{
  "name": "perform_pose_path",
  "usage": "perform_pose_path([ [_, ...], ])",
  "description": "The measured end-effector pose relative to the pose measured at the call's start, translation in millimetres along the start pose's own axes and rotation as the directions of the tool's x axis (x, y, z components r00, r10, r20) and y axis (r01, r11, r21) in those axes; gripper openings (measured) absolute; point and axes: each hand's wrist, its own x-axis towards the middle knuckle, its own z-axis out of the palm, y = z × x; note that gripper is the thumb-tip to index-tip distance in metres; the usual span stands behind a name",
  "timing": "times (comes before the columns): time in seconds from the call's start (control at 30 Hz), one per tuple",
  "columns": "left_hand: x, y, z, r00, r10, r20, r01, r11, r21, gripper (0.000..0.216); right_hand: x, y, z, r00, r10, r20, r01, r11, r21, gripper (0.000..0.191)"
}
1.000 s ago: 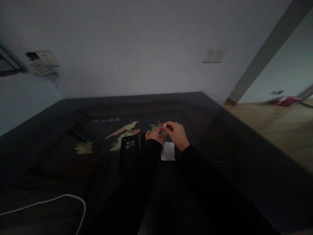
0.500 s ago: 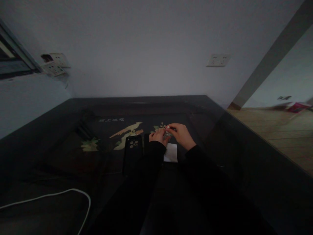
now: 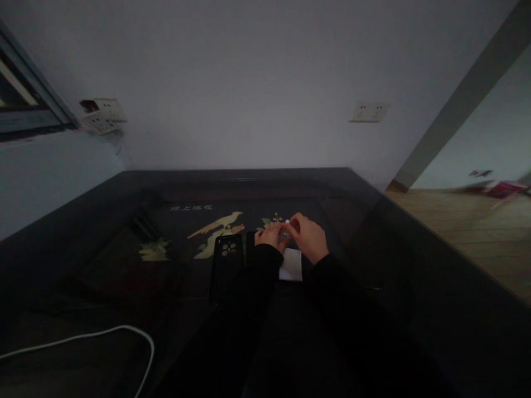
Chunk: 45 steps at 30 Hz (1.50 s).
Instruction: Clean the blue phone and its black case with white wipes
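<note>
My left hand (image 3: pixel 269 236) is closed round a small clear, glassy-looking object (image 3: pixel 284 235), mostly covered by the fingers. Close against it, my right hand (image 3: pixel 311 239) pinches a small white piece (image 3: pixel 287 221) between thumb and fingertips. Whether the white piece touches the clear object, I cannot tell. Below the two hands lies a white folded sheet (image 3: pixel 291 266), paper or cloth. A dark flat thing (image 3: pixel 250 241) shows partly at the left hand's outer side. Left of it a black phone case (image 3: pixel 226 268) with round camera holes lies flat, partly behind my sleeve.
The dark glossy table (image 3: pixel 257 185) bears a printed bird and flowers (image 3: pixel 219 224). A white cable (image 3: pixel 103 331) curves over its near left part. Behind stands a pale wall with a socket (image 3: pixel 370 111); more sockets (image 3: pixel 102 116) sit at the left corner.
The view has tilted slightly, so everything sits a little lower. My right fingers have shifted slightly, and the white piece shows more clearly at their tips. The left hand keeps its hold.
</note>
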Motion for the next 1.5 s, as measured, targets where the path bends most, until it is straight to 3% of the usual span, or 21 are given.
perform_pose_path([
  [0.23,4,-4,3,1.000,0.017,0.004,-0.017,1.000,-0.011,0.039,-36,22,-11,0.977,0.081,0.197,-0.052,0.988,-0.144,0.034],
  [0.47,2,-8,4,0.998,-0.005,-0.070,0.000,0.997,-0.072,0.074,-67,5,-1,0.953,0.152,0.263,-0.094,0.971,-0.220,0.038],
  [0.67,-16,-19,-2,0.975,0.035,-0.218,-0.065,0.989,-0.131,0.059,-67,11,1,0.956,0.095,0.276,-0.086,0.995,-0.044,0.020],
  [0.9,-62,-30,-3,0.914,0.247,-0.322,-0.343,0.896,-0.284,0.043,-66,24,2,0.981,0.027,0.194,-0.090,0.942,0.324,0.010],
  [1.0,-78,-37,-5,0.906,0.255,-0.338,-0.375,0.853,-0.364,0.044,-69,17,-8,0.981,-0.042,0.188,-0.060,0.862,0.503,0.009],
  [1.07,-87,-41,-7,0.934,0.170,-0.315,-0.320,0.790,-0.523,0.046,-74,8,-17,0.976,-0.094,0.196,-0.041,0.805,0.592,0.008],
  [1.17,-100,-44,-10,0.992,-0.017,-0.124,-0.097,0.516,-0.851,0.045,-85,-4,-27,0.966,-0.146,0.212,-0.036,0.740,0.672,0.009],
  [1.23,-108,-45,-13,0.993,-0.097,0.074,0.104,0.360,-0.927,0.043,-91,-10,-27,0.962,-0.149,0.231,-0.072,0.675,0.734,0.010],
  [1.33,-117,-44,-17,0.944,-0.158,0.289,0.322,0.249,-0.914,0.041,-96,-14,-19,0.935,-0.136,0.327,-0.219,0.503,0.836,0.021],
  [1.5,-121,-40,-23,0.945,-0.211,0.249,0.296,0.232,-0.926,0.039,-99,-18,0,0.776,-0.158,0.611,-0.593,0.148,0.791,0.028],
])
